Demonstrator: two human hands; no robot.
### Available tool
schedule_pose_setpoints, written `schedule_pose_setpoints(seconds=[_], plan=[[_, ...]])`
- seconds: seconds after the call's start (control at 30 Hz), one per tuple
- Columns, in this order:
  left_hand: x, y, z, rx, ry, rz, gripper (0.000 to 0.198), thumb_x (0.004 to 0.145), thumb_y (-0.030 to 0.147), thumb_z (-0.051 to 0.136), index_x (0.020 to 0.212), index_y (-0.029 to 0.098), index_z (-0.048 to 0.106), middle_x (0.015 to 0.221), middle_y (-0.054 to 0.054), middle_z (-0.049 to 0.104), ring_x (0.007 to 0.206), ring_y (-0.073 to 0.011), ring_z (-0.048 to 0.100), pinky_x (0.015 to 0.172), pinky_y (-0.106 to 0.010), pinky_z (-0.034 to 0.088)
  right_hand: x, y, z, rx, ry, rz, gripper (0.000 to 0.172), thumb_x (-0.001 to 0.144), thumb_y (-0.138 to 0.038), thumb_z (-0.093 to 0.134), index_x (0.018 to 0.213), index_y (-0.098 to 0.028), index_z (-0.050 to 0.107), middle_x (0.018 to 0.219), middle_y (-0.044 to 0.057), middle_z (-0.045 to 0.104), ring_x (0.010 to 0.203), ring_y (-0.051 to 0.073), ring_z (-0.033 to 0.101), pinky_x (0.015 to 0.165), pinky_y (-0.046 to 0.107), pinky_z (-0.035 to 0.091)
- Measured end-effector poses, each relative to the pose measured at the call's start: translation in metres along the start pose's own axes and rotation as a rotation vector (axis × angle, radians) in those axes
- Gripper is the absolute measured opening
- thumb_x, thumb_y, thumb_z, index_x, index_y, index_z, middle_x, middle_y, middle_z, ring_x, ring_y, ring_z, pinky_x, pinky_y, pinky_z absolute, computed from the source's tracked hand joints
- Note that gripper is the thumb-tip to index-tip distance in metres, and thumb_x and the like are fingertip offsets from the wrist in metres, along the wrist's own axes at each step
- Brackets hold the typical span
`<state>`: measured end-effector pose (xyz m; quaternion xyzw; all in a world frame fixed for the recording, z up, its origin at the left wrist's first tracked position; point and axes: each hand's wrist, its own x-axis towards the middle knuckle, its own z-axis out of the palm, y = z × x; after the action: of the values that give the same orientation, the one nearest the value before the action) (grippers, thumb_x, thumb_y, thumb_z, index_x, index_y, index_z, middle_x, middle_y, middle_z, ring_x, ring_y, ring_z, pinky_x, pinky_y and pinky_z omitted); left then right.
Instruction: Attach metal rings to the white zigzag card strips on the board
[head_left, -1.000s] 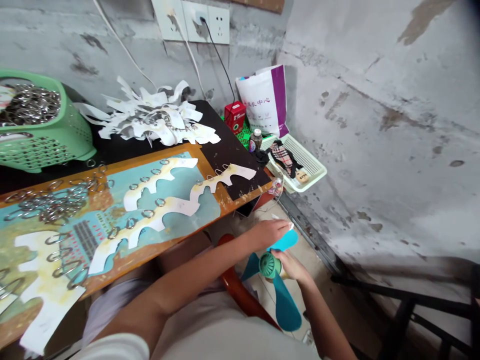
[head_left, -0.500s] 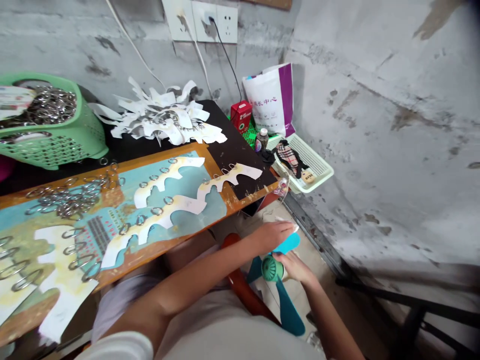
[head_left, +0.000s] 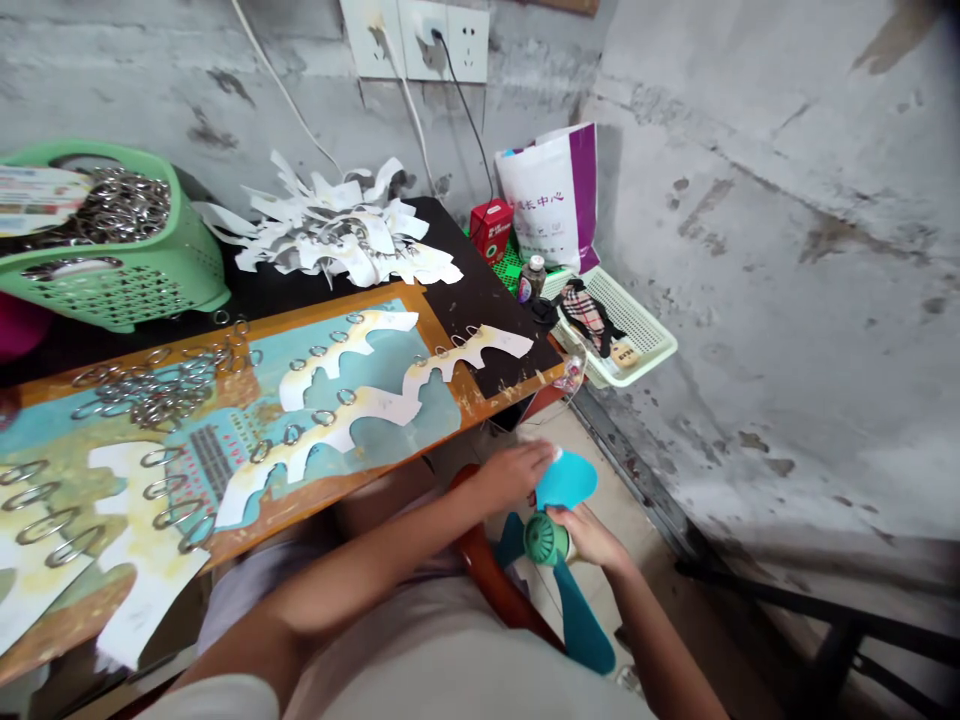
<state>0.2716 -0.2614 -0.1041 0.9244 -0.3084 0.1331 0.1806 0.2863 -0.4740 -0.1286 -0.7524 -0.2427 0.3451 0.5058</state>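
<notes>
Holding fan (head_left: 544, 538), chair (head_left: 486, 572) nr, tbl (head_left: 469, 300) L

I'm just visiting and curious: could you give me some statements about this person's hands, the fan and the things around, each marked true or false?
1. The right hand holds the fan. True.
2. The left hand lies on the table. False: the left hand is at the edge of the fan's upper blade.
3. The upper blade is red. False: it is blue.
4. The green basket holds metal rings. True.
</notes>
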Motion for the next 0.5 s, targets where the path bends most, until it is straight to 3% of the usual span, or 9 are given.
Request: schedule_pose_setpoints(seconds=[0.07, 0.2, 0.3, 0.5], plan=[[0.002, -0.001, 0.002, 0.005, 0.029, -0.067, 0.038, 0.096, 0.014, 0.042, 0.133, 0.007, 0.047, 0.132, -0.016, 0.058, 0.129, -0.0182, 0.051, 0.106, -0.03, 0.045, 0.0, -0.003, 0.0, 0.007, -0.022, -0.005, 0.031, 0.09, -0.042, 0.046, 0.1, -0.02, 0.064, 0.102, 0.004, 0.067, 0.102, 0.024, 0.058, 0.1, 0.037, 0.042], [-0.015, 0.015, 0.005, 0.022, 0.056, 0.102, 0.034, 0.098, 0.016, 0.04, 0.128, 0.007, 0.051, 0.132, -0.013, 0.059, 0.13, -0.0194, 0.05, 0.11, -0.031, 0.041, 0.0, -0.001, -0.003, -0.013, 0.038, 0.01, 0.032, 0.09, -0.043, 0.042, 0.096, -0.019, 0.063, 0.102, 0.006, 0.067, 0.1, 0.025, 0.057, 0.099, 0.04, 0.042], [-0.018, 0.02, 0.006, 0.024, 0.019, 0.144, 0.032, 0.099, 0.015, 0.036, 0.126, 0.008, 0.053, 0.13, -0.011, 0.061, 0.126, -0.0178, 0.053, 0.111, -0.03, 0.04, 0.002, 0.001, -0.004, -0.021, 0.051, 0.013, 0.033, 0.09, -0.044, 0.042, 0.096, -0.019, 0.063, 0.101, 0.006, 0.067, 0.101, 0.026, 0.056, 0.101, 0.043, 0.04], [0.005, 0.013, 0.013, 0.04, 0.007, -0.038, 0.038, 0.094, 0.014, 0.046, 0.13, 0.004, 0.049, 0.132, -0.017, 0.059, 0.128, -0.0208, 0.052, 0.109, -0.03, 0.042, 0.002, 0.006, 0.0, -0.027, 0.047, 0.031, 0.029, 0.088, -0.042, 0.045, 0.086, -0.02, 0.064, 0.096, 0.004, 0.067, 0.094, 0.024, 0.058, 0.097, 0.04, 0.044]])
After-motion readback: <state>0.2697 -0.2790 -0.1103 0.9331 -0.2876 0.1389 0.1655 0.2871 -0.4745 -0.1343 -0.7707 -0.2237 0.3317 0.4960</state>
